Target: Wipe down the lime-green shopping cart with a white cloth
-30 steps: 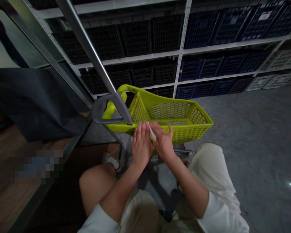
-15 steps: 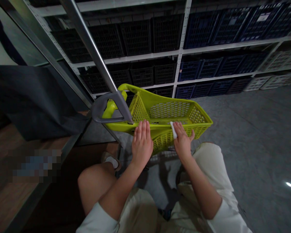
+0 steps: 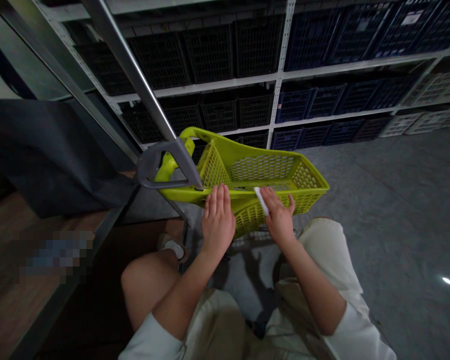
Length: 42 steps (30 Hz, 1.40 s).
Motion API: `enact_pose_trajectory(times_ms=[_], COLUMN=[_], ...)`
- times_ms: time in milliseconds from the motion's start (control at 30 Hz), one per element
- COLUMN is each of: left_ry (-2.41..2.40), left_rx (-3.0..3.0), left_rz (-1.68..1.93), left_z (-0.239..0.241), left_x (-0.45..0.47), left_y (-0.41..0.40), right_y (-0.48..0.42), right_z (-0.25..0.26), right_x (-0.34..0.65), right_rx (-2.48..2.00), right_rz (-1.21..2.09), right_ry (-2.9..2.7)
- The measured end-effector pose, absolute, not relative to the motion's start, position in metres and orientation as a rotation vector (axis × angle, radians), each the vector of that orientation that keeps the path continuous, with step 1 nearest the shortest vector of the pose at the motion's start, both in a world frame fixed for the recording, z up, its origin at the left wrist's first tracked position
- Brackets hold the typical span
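A lime-green plastic shopping cart (image 3: 262, 150) with mesh sides stands in front of me, its long side toward me. My left hand (image 3: 219, 215) lies flat on the near rim, fingers stretched out and side by side, holding nothing. Farther right along the same rim, my right hand (image 3: 278, 215) presses a folded white cloth (image 3: 261, 201) against the green plastic. The cloth's edge shows left of the fingers; the rest is under the hand. A grey loop-shaped handle (image 3: 189, 162) on a metal pole (image 3: 135, 70) reaches down to the cart's left end.
White metal shelves (image 3: 210, 88) behind the cart hold black crates (image 3: 217, 112), blue crates (image 3: 326, 102) and pale crates (image 3: 408, 125). A wooden table (image 3: 7, 240) with a metal edge is at the left, near dark cloth (image 3: 60, 155). Grey floor (image 3: 390, 200) extends right.
My right hand has slid a little left along the rim with the white cloth. My left hand stays at nearly the same spot on the rim.
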State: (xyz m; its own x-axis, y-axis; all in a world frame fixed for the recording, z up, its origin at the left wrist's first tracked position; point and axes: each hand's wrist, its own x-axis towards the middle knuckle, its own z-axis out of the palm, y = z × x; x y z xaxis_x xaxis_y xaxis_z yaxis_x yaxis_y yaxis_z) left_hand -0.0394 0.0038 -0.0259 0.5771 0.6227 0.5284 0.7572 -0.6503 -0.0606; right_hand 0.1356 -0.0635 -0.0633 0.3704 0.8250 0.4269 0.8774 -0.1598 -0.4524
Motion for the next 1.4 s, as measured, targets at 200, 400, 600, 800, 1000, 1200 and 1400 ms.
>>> enact_pose_trajectory(times_ms=[200, 400, 600, 800, 1000, 1200, 1400], left_ry=[-1.113, -1.124, -1.139, -1.134, -1.131, -1.143, -1.161], left_rx=[-2.525, -2.504, -2.505, -2.535, -2.530, -2.503, -2.534], left_rz=[-0.695, -0.735, -0.699, -0.696, -0.697, -0.759, -0.725], left_z=[-0.027, -0.031, -0.030, -0.029, -0.030, -0.033, -0.031], left_x=[-0.039, -0.038, -0.039, -0.040, -0.037, -0.036, -0.037], left_y=[0.003, 0.005, 0.006, 0.006, 0.005, 0.006, 0.005], right_y=[-0.063, -0.036, -0.042, -0.066, -0.060, -0.031, -0.042], right_z=[-0.068, -0.028, -0.037, -0.071, -0.066, -0.028, -0.046], right_x=[0.147, 0.085, 0.090, 0.152, 0.142, 0.080, 0.107], right_rx=[-2.078, -1.799, -1.815, -2.058, -2.081, -1.764, -1.828], right_rz=[-0.148, 0.057, -0.015, -0.135, -0.108, 0.069, -0.064], right_ry=[-1.272, -1.589, -1.590, -1.406, -1.259, -1.632, -1.611])
